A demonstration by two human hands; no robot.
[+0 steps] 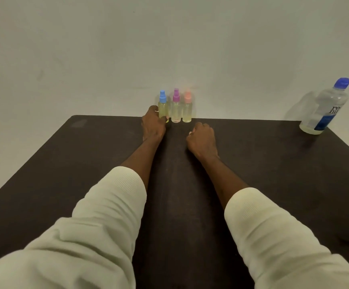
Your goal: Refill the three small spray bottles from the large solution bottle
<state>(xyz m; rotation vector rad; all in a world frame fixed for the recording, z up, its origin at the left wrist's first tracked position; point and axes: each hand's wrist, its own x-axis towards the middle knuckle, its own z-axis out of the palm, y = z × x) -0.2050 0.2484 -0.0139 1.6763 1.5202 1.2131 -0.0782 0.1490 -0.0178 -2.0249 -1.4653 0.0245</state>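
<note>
While both arms stretch straight forward over the dark table (273, 163), cream sleeves pushed up to mid-forearm, the two hands sit near its far edge. The left hand (153, 125) reaches furthest, its thumb and fingers curled round the lower body of the blue-capped spray bottle (163, 107), gripping it where it stands upright. Just right of that hand, touching or nearly touching one another in a row, stand the purple-capped spray bottle (176, 108) and the pink-capped spray bottle (187, 108), both upright against the wall (169, 38) and holding pale yellowish liquid. The right hand (202, 138) lies a little nearer the body, knuckles up, fingers curled into a loose fist with nothing in it, close in front of the pink-capped one but apart from it. Well off to the right of the right hand, the large solution bottle (325, 107) stands with its blue cap on.
</note>
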